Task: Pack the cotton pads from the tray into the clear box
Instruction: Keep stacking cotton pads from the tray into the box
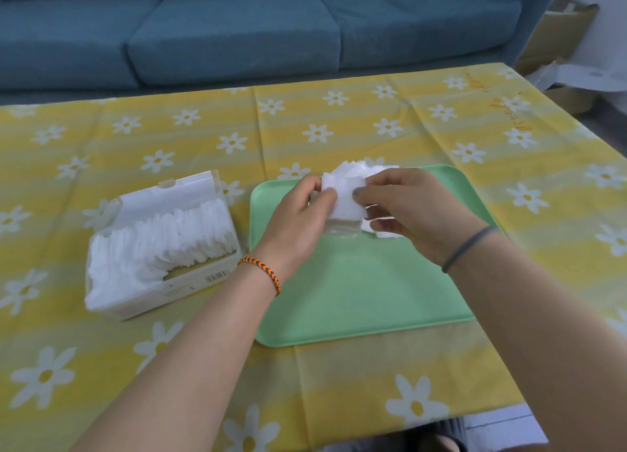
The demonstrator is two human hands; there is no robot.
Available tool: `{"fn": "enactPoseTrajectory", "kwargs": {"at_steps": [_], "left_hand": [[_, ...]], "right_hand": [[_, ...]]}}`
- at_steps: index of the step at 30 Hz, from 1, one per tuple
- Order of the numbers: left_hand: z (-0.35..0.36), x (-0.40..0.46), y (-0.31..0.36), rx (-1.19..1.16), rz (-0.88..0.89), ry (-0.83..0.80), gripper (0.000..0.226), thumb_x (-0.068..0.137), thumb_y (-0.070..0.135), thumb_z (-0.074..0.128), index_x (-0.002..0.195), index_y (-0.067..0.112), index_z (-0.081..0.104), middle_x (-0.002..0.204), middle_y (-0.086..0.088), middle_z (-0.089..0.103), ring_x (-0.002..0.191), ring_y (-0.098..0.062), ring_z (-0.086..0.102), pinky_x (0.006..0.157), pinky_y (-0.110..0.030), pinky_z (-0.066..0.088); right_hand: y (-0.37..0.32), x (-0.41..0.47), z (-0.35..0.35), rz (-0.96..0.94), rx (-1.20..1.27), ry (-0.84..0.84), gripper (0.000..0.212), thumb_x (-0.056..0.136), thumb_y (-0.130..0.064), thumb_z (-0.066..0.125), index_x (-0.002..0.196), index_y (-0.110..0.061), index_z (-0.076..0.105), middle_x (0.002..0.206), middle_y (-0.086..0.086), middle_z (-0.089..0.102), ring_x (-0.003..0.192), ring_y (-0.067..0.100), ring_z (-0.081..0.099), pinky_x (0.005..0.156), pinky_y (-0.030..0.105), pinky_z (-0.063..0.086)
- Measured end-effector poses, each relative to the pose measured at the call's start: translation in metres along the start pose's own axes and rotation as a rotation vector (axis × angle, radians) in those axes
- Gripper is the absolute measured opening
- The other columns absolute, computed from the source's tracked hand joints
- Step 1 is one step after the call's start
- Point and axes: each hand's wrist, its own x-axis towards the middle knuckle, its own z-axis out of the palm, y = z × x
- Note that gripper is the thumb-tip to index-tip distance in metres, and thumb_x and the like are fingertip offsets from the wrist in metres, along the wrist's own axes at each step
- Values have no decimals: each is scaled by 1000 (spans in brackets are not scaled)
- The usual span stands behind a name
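Note:
A green tray (pixel 359 292) lies on the table in front of me. At its far end sits a pile of white square cotton pads (pixel 353 177). My left hand (pixel 298 221) and my right hand (pixel 414 211) both pinch a stack of these pads (pixel 344 207) from either side, just above the tray. To the left stands the clear box (pixel 190 285), its lid tipped open at the back, filled with several rows of upright cotton pads (pixel 159 244).
A yellow tablecloth with white daisies (pixel 339 119) covers the table. A blue sofa (pixel 237 38) runs along the far side. Cardboard boxes (pixel 559 51) stand at the far right, beyond the table's corner.

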Motion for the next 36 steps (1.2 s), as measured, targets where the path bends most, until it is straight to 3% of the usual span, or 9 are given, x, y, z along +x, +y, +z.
{"fn": "enactPoseTrajectory", "kwargs": {"at_steps": [4, 7, 10, 14, 17, 20, 27, 31, 36], "left_hand": [[-2, 4, -6, 100, 17, 46, 7, 102, 23, 50, 106, 17, 46, 92, -9, 56, 56, -13, 37, 46, -22, 29], [-4, 4, -8, 98, 15, 77, 17, 102, 20, 47, 107, 24, 31, 124, -20, 60, 42, -8, 35, 41, -20, 30], [-6, 3, -7, 147, 43, 79, 19, 102, 17, 43, 105, 27, 28, 84, -12, 51, 40, -9, 30, 42, -24, 29], [-4, 3, -6, 182, 84, 41, 19, 100, 9, 38, 97, 27, 41, 70, -2, 47, 42, -9, 30, 43, -23, 28], [-2, 3, -5, 163, 38, 43, 22, 98, 7, 40, 92, 25, 51, 64, 4, 45, 42, -9, 31, 40, -20, 27], [0, 1, -3, 127, -25, 25, 17, 95, 11, 45, 97, 25, 54, 69, 1, 47, 44, -9, 33, 40, -19, 27], [0, 0, -3, 108, -47, 15, 12, 93, 22, 60, 104, 23, 55, 65, 7, 43, 42, -6, 35, 41, -19, 28], [1, 1, -5, 141, -49, 9, 15, 91, 22, 62, 104, 24, 54, 72, 4, 47, 42, -6, 36, 41, -18, 29], [-2, 2, -9, 192, -5, 1, 13, 96, 14, 55, 101, 25, 52, 73, 2, 43, 36, -6, 31, 37, -18, 26]], "right_hand": [[4, 5, -13, -43, -109, 138, 10, 90, -12, 62, 96, -5, 68, 83, 8, 70, 70, 22, 65, 61, 30, 57], [20, 10, -31, -222, -717, 259, 15, 90, -10, 56, 93, -16, 69, 100, 3, 69, 86, 25, 63, 69, 29, 51], [36, 8, -39, -198, -1035, 14, 30, 90, -7, 52, 101, -29, 70, 127, 1, 56, 109, 24, 56, 84, 29, 45], [41, 2, -37, -181, -1293, -167, 54, 90, -9, 48, 132, -43, 56, 153, -2, 34, 140, 25, 26, 114, 40, 29], [42, -2, -34, -163, -1355, -171, 61, 91, -12, 47, 143, -44, 45, 157, -4, 26, 143, 25, 21, 114, 39, 23], [46, 1, -32, -221, -1420, -79, 53, 87, -12, 50, 137, -32, 53, 145, -1, 41, 132, 27, 34, 106, 38, 33], [34, 5, -36, -418, -914, 262, 17, 80, -5, 60, 94, -15, 59, 91, 8, 66, 83, 31, 60, 71, 42, 52], [26, 4, -39, -324, -824, 269, 21, 80, -6, 57, 98, -14, 50, 88, 7, 62, 73, 30, 58, 57, 38, 47], [10, -3, -38, -170, -397, 171, 30, 79, -2, 68, 105, -11, 58, 82, 7, 73, 64, 25, 65, 67, 38, 57]]}}
